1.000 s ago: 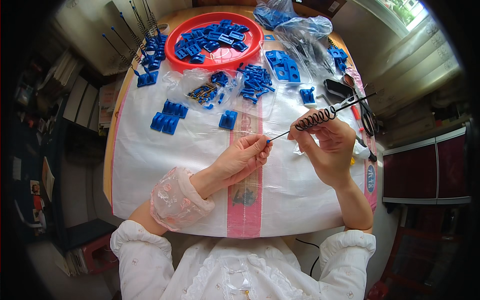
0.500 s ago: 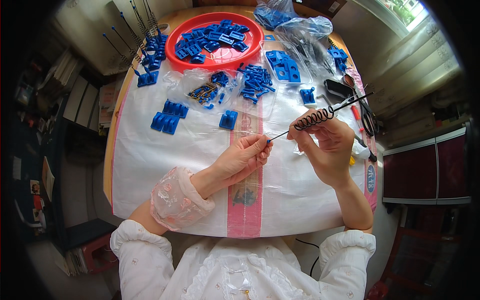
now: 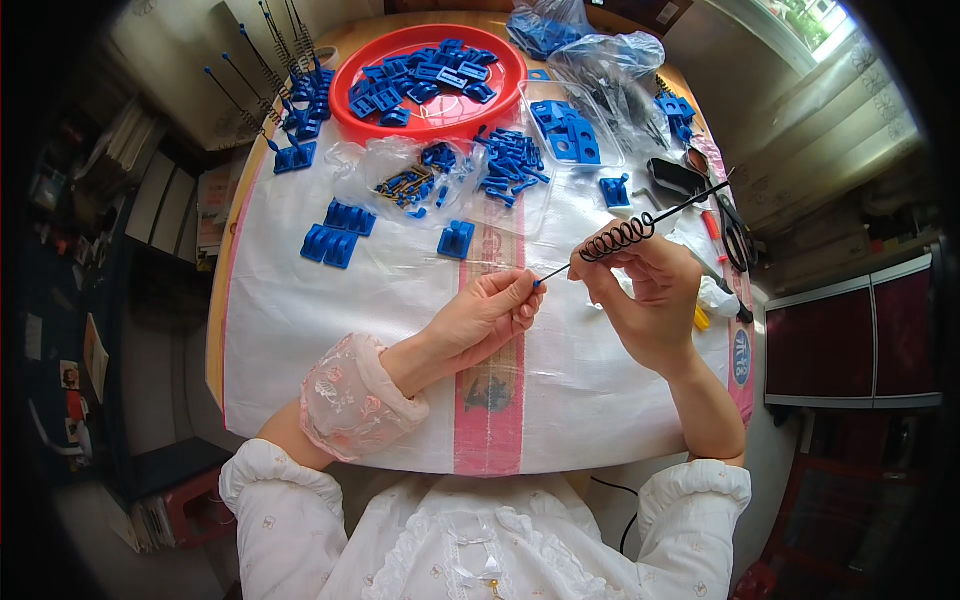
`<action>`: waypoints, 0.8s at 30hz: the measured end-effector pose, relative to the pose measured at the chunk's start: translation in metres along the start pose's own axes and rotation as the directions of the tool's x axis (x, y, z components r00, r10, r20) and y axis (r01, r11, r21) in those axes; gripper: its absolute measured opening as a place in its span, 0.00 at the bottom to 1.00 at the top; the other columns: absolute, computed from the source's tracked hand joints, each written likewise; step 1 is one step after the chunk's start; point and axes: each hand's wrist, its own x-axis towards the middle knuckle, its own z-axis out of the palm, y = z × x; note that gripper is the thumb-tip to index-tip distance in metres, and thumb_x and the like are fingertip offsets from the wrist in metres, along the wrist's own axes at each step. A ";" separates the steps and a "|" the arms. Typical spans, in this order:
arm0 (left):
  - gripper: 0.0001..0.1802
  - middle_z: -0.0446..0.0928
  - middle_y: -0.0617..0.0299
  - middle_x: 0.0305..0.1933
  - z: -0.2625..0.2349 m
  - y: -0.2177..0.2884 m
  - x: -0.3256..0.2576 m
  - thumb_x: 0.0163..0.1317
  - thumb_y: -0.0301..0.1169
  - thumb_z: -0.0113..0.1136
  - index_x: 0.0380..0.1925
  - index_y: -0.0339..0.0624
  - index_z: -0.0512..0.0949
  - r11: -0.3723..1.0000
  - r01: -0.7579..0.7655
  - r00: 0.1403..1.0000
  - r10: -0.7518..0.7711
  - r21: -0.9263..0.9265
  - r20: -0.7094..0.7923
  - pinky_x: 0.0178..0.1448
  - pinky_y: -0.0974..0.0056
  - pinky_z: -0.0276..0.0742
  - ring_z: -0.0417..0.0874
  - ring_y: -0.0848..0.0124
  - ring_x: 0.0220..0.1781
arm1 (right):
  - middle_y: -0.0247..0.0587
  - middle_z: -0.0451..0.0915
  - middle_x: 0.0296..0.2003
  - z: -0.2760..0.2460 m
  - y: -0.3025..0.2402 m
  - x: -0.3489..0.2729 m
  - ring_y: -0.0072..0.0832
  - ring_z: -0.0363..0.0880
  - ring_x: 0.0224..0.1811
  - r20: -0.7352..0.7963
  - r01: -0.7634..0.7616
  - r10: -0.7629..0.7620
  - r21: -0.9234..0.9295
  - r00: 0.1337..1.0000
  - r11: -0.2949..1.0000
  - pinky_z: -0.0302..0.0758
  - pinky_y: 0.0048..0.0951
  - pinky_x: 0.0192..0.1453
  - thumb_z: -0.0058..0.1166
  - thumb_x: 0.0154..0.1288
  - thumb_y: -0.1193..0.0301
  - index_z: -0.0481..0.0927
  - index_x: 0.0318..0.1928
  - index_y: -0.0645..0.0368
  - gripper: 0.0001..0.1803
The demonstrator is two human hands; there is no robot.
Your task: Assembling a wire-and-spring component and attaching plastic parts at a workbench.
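My left hand [image 3: 488, 312] is closed in a pinch on the small blue tip [image 3: 538, 283] of a thin black rod [image 3: 554, 273]. The rod slants up to the right through a black coil spring [image 3: 618, 240], and its far end sticks out beyond the coils. My right hand [image 3: 655, 300] grips the spring between thumb and fingers at its lower end. A short bare stretch of rod shows between the two hands. Beyond my left hand, a blue clip-like plastic part [image 3: 456, 239] sits by itself on the white sheet.
A red tray [image 3: 345, 115] with blue parts stands at the back. Before it lie small blue pegs [image 3: 514, 165] and a bag of brass-coloured pieces [image 3: 405, 188]. Finished-looking spring assemblies [image 3: 293, 157] stand at the far left. A clear box [image 3: 612, 160], scissors [image 3: 738, 240] and bags are on the right.
My right hand has shifted slightly left with the spring, closer to my left hand, and the bare stretch of rod between them is shorter. My left hand holds still.
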 end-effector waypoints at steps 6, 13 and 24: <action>0.13 0.75 0.68 0.34 -0.002 -0.001 0.000 0.72 0.38 0.54 0.41 0.39 0.78 1.000 0.007 1.000 -0.007 0.004 -0.012 0.42 0.75 0.69 0.73 0.82 0.33 | 0.36 0.83 0.29 0.000 0.002 0.001 0.18 0.82 0.30 0.003 0.043 -0.043 -0.065 0.999 0.997 0.77 0.20 0.36 0.61 0.55 0.85 0.82 0.35 0.65 0.07; 0.15 0.77 0.66 0.36 -0.002 0.000 0.001 0.72 0.36 0.54 0.46 0.33 0.78 1.000 -0.013 0.999 0.012 -0.011 -0.042 0.43 0.78 0.75 0.76 0.82 0.35 | 0.39 0.82 0.28 0.002 0.007 0.001 0.23 0.82 0.29 0.007 0.078 -0.078 -0.144 0.997 0.987 0.77 0.23 0.35 0.61 0.54 0.85 0.81 0.36 0.65 0.08; 0.23 0.74 0.59 0.47 -0.004 0.001 0.002 0.76 0.35 0.43 0.58 0.25 0.70 0.999 -0.012 0.997 0.009 -0.033 -0.081 0.51 0.72 0.74 0.73 0.76 0.47 | 0.43 0.78 0.27 0.000 0.028 0.009 0.30 0.78 0.24 0.117 0.237 -0.208 -0.378 0.971 0.895 0.72 0.28 0.28 0.58 0.58 0.85 0.76 0.35 0.66 0.06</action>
